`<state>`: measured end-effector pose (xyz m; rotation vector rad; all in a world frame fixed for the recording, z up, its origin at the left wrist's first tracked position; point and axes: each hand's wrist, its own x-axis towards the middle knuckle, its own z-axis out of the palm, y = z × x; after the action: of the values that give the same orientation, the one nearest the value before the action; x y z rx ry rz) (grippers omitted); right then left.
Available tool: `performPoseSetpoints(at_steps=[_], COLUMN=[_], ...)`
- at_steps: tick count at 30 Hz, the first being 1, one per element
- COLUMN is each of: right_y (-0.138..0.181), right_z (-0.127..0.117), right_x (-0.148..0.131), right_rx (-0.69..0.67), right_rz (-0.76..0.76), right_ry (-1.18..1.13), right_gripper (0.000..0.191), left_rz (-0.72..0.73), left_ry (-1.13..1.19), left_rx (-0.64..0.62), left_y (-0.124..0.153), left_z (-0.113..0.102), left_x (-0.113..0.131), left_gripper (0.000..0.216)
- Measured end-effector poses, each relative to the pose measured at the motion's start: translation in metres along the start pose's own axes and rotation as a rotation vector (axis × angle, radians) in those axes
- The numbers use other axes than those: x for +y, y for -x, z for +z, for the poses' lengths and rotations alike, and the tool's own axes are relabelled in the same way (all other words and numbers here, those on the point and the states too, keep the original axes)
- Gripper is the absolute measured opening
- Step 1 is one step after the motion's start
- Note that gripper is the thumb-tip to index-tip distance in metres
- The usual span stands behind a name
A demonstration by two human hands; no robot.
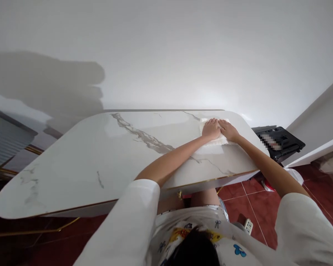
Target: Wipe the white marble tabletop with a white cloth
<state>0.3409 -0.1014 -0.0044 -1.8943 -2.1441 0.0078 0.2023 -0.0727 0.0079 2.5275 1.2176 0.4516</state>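
A white cloth (pixel 220 140) lies spread on the marble-patterned table top (pixel 80 159), near its far right end. My left hand (pixel 211 129) presses down on the cloth, palm down with the fingers stretched forward. Beside it, my right hand (pixel 229 130) also lies flat, and its fingertips meet the left hand near the cloth's far edge. Both hands are open. Parts of the cloth under the palms are hidden.
A white wall (pixel 166 55) stands behind the table. To the right is a black case (pixel 288 142); a grey ribbed object (pixel 8 136) is at far left. Below are a gold drawer knob (pixel 180 195), a power strip (pixel 248 226) and red floor tiles (pixel 262 207).
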Motion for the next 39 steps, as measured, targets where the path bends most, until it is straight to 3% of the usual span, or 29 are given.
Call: performPoseSetpoints(at_steps=[5,9,13,18,25,34,39], right_y=[-0.073,-0.114,-0.137,-0.138,-0.093,0.029,0.097], right_z=[0.014,0.025,0.032,0.031,0.024,0.005,-0.006], right_x=[0.026,0.045,0.056,0.054,0.03,-0.034,-0.046], right_rx=[0.036,0.081,0.115,0.122,0.075,0.038,0.02], right_rz=[-0.016,-0.04,-0.097,-0.133,-0.141,-0.143,-0.172], right_ry=[-0.071,-0.148,-0.188,-0.141,-0.037,-0.032,-0.05], right_gripper=[0.056,0.054,0.048,0.047,0.051,0.054,0.057], left_rz=[0.028,0.046,0.022,-0.002,0.005,-0.032,-0.116], left_ry=[0.007,0.034,0.007,-0.066,-0.109,-0.044,0.004], left_rx=[0.208,0.27,0.27,0.25,0.201,0.112,-0.013], left_y=[-0.056,-0.089,-0.105,-0.102,-0.056,0.06,0.118], left_z=[0.001,0.0,-0.001,0.0,0.0,-0.008,-0.009], left_x=[-0.036,-0.055,-0.061,-0.054,-0.037,0.003,0.039], left_gripper=[0.042,0.036,0.033,0.036,0.043,0.048,0.054])
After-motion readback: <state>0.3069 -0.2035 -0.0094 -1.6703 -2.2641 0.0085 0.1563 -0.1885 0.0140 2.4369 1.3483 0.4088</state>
